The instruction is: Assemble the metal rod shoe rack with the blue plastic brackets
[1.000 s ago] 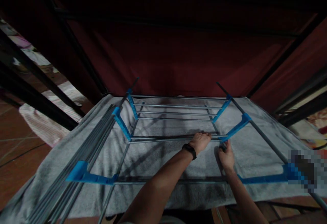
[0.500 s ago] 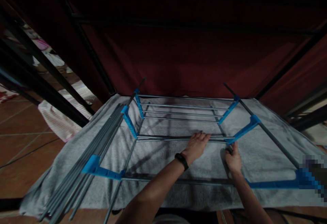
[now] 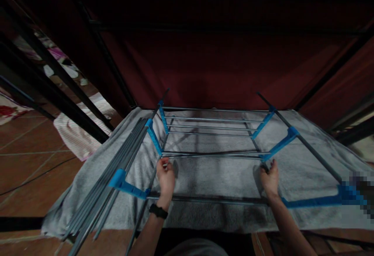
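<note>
A rack frame of grey metal tubes and blue plastic brackets lies on a grey blanket (image 3: 210, 176). My left hand (image 3: 166, 176), with a dark wristband, is curled at the left inner tube (image 3: 141, 213), just below the left middle bracket (image 3: 154, 137). Its fingertips are partly hidden. On the other side, my right hand (image 3: 269, 178) pinches the right inner tube (image 3: 255, 143) just under the right middle bracket (image 3: 279, 147). Between the hands, a few thin crossbars (image 3: 213, 154) run close together from bracket to bracket.
A bundle of loose tubes (image 3: 115, 170) lies along the left side, beneath a blue bracket (image 3: 128, 186). Dark metal posts (image 3: 70, 104) and a red cloth (image 3: 198, 69) stand around the blanket. A striped cloth (image 3: 77, 131) lies on the tiled floor at left.
My left hand has moved left, from the middle of the crossbars to the left inner tube. My right hand stays near the right middle bracket. The view has shifted slightly.
</note>
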The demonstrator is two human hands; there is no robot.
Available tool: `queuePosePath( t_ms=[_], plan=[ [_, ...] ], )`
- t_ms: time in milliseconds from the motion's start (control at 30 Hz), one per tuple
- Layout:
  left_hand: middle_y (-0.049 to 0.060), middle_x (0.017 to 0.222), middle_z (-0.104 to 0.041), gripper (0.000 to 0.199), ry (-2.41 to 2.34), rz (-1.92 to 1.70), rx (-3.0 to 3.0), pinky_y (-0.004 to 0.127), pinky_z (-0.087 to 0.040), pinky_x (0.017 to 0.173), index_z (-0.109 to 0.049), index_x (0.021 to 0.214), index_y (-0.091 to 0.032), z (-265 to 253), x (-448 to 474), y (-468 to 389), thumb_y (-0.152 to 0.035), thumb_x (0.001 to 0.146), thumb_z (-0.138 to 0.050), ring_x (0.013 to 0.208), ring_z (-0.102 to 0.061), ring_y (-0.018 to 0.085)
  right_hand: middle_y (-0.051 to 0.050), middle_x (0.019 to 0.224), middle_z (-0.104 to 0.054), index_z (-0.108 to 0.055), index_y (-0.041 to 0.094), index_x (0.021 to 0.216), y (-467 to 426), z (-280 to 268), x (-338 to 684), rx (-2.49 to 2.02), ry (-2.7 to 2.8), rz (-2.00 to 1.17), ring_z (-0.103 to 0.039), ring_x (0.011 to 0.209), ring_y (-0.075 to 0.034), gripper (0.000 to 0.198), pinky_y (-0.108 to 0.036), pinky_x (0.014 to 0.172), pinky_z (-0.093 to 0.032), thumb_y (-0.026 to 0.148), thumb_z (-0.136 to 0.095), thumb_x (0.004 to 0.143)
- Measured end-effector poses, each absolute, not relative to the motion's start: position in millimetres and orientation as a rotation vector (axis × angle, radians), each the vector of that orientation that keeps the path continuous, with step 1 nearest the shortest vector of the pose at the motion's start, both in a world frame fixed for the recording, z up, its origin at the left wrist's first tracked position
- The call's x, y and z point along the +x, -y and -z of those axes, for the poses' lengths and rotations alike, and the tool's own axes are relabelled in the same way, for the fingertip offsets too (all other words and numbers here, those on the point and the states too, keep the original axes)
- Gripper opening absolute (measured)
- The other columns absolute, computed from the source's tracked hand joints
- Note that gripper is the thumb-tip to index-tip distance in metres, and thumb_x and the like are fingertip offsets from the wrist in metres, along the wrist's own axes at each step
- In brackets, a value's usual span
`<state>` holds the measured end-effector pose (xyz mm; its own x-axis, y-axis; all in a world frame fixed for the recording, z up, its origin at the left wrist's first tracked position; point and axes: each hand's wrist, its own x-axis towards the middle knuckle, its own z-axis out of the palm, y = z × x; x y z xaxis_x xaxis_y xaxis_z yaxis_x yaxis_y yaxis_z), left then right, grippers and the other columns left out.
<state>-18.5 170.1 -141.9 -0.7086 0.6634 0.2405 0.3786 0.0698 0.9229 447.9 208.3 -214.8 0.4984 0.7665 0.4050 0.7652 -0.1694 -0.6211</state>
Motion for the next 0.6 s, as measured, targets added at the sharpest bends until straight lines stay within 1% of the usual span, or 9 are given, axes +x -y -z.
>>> queuePosePath(
  t_ms=[67, 133, 233, 333, 400, 500, 600],
  plan=[
    [0.004, 0.097, -0.064, 0.021, -2.156, -1.813, 0.81, 0.036, -0.058, 0.09, -0.055, 0.099, -0.021, 151.1, -37.1, -179.1, -0.011, 0.08, -0.054, 0.091, -0.066, 0.019, -0.028, 0.138, -0.056, -0.039, 0.004, 0.156, -202.6, 209.4, 436.1, -1.902, 1.232, 0.006, -0.052, 0.132, -0.04, 0.084, -0.059, 0.111, -0.042, 0.044, -0.046, 0.082],
    [0.002, 0.097, -0.062, 0.027, -2.183, -1.861, 0.704, 0.034, -0.057, 0.091, -0.052, 0.101, -0.021, 157.8, -48.9, -188.3, -0.01, 0.076, -0.054, 0.093, -0.065, 0.018, -0.027, 0.139, -0.054, -0.041, 0.006, 0.155, -195.7, 201.7, 418.5, -1.85, 1.239, 0.016, -0.049, 0.135, -0.041, 0.08, -0.062, 0.112, -0.04, 0.041, -0.048, 0.083],
    [0.003, 0.103, -0.061, 0.035, -2.186, -1.899, 0.63, 0.034, -0.055, 0.098, -0.052, 0.106, -0.02, 162.2, -56.7, -198.4, -0.009, 0.073, -0.055, 0.102, -0.065, 0.019, -0.024, 0.146, -0.05, -0.045, 0.012, 0.152, -185.0, 187.8, 382.8, -1.697, 1.385, -0.021, -0.045, 0.14, -0.038, 0.069, -0.062, 0.114, -0.039, 0.033, -0.048, 0.086],
    [0.005, 0.113, -0.064, 0.039, -2.141, -1.924, 0.656, 0.035, -0.049, 0.108, -0.055, 0.112, -0.02, 161.1, -60.6, -206.1, -0.008, 0.075, -0.052, 0.114, -0.064, 0.019, -0.018, 0.149, -0.05, -0.05, 0.018, 0.149, -177.8, 175.7, 341.4, -1.525, 1.61, -0.111, -0.044, 0.141, -0.032, 0.059, -0.058, 0.114, -0.042, 0.024, -0.044, 0.091],
    [0.007, 0.116, -0.066, 0.039, -2.106, -1.926, 0.684, 0.035, -0.048, 0.11, -0.057, 0.115, -0.018, 158.8, -63.5, -211.1, -0.008, 0.078, -0.049, 0.115, -0.065, 0.019, -0.014, 0.148, -0.053, -0.056, 0.022, 0.145, -176.7, 170.4, 313.9, -1.398, 1.734, -0.168, -0.046, 0.14, -0.029, 0.055, -0.056, 0.115, -0.044, 0.018, -0.042, 0.092],
    [0.009, 0.118, -0.068, 0.039, -2.091, -1.916, 0.713, 0.037, -0.049, 0.11, -0.06, 0.118, -0.015, 154.6, -67.8, -216.1, -0.007, 0.082, -0.045, 0.115, -0.066, 0.019, -0.01, 0.146, -0.056, -0.061, 0.027, 0.142, -180.9, 166.1, 276.3, -1.235, 1.882, -0.252, -0.051, 0.137, -0.026, 0.059, -0.053, 0.116, -0.045, 0.009, -0.04, 0.091],
    [0.01, 0.123, -0.069, 0.044, -2.1, -1.893, 0.765, 0.038, -0.048, 0.113, -0.062, 0.121, -0.016, 150.1, -68.5, -216.4, -0.005, 0.082, -0.045, 0.121, -0.065, 0.021, -0.008, 0.147, -0.058, -0.062, 0.028, 0.143, -189.7, 163.8, 245.3, -1.179, 2.001, -0.301, -0.051, 0.138, -0.025, 0.064, -0.053, 0.117, -0.046, 0.004, -0.04, 0.088]
  ],
)
